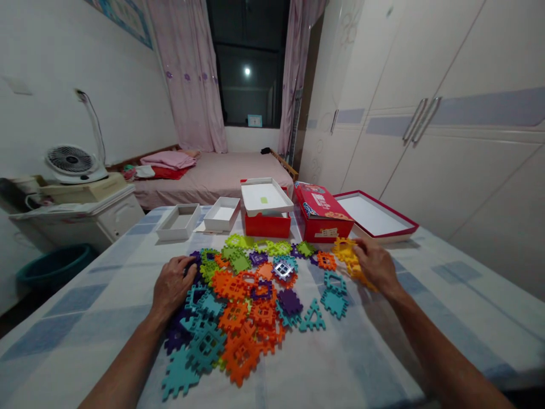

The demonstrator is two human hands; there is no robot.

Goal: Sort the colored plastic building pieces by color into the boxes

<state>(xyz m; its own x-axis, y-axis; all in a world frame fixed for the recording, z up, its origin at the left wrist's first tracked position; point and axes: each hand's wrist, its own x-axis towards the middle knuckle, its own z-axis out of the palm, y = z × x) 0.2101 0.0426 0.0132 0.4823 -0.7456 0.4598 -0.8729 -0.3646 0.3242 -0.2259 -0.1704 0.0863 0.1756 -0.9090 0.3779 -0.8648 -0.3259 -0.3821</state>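
Note:
A heap of interlocking plastic building pieces (242,301) in orange, teal, purple, green and yellow lies spread on the checked tablecloth (85,318). My left hand (172,284) rests palm down on the heap's left edge, touching purple and teal pieces. At the heap's right side, my right hand (374,264) lies on several yellow pieces (346,250) with its fingers curled over them. A teal triangle piece (313,319) sits near the front of the heap.
Behind the heap stand two shallow white trays (181,221), a red box with a white lid on top (266,210), a red printed box (321,213) and an open red-edged lid (377,218). Beyond are a bed, a fan (72,162) and white wardrobes.

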